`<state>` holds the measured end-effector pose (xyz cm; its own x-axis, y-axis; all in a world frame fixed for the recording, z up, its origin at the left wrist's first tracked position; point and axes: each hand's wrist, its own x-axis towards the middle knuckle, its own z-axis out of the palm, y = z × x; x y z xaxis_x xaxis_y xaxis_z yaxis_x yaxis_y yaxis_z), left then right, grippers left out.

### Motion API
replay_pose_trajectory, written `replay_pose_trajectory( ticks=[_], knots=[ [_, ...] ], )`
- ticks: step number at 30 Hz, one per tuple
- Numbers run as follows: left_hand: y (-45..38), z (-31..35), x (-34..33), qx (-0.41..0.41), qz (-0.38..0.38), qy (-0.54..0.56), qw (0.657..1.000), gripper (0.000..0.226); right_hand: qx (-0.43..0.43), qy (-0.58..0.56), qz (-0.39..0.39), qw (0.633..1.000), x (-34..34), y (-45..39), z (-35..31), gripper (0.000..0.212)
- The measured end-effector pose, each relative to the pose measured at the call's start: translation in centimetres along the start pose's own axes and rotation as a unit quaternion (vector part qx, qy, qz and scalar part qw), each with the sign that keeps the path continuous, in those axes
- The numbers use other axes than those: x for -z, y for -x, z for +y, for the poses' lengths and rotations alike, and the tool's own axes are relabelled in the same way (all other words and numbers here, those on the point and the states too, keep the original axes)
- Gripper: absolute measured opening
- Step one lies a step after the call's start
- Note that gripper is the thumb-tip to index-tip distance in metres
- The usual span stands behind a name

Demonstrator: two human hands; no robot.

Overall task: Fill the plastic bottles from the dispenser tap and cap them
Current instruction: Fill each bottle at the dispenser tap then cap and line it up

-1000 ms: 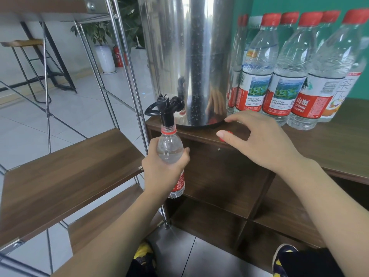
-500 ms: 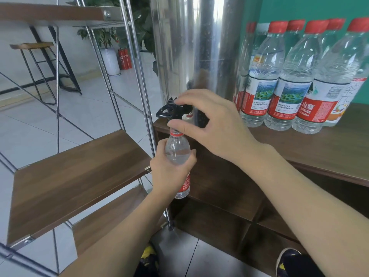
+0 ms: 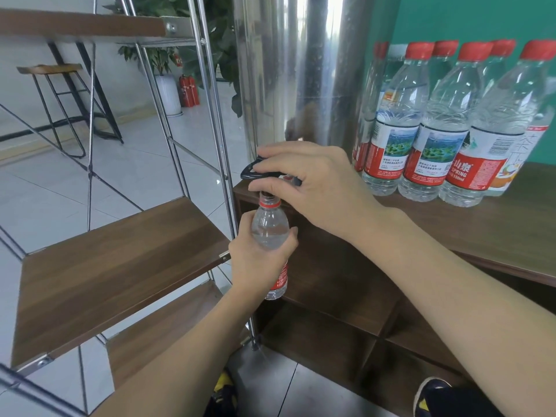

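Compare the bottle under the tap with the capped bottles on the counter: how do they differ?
The bottle under the tap is uncapped; the capped bottles on the counter wear red caps. The left hand holds the first in mid-air, while the others stand untouched in a cluster. The right hand pinches the tap lever above it. Both kinds are clear plastic with red labels.

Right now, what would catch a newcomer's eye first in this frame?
At centre, the left hand grips an uncapped bottle under the black tap lever, which the right hand holds. Behind rises the shiny steel dispenser, and to its right a cluster of red-capped bottles stands on the wooden counter.
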<state>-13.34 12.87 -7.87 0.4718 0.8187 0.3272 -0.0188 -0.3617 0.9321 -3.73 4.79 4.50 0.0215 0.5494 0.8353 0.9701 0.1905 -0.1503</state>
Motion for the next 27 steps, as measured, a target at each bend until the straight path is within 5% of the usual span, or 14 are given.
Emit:
replay_pose_trajectory(
  ticks=[27],
  knots=[
    [0.1, 0.0, 0.2, 0.01, -0.006, -0.014, 1.0, 0.053, -0.012, 0.047, -0.041, 0.998, 0.9, -1.4, -0.7, 0.045]
  ],
)
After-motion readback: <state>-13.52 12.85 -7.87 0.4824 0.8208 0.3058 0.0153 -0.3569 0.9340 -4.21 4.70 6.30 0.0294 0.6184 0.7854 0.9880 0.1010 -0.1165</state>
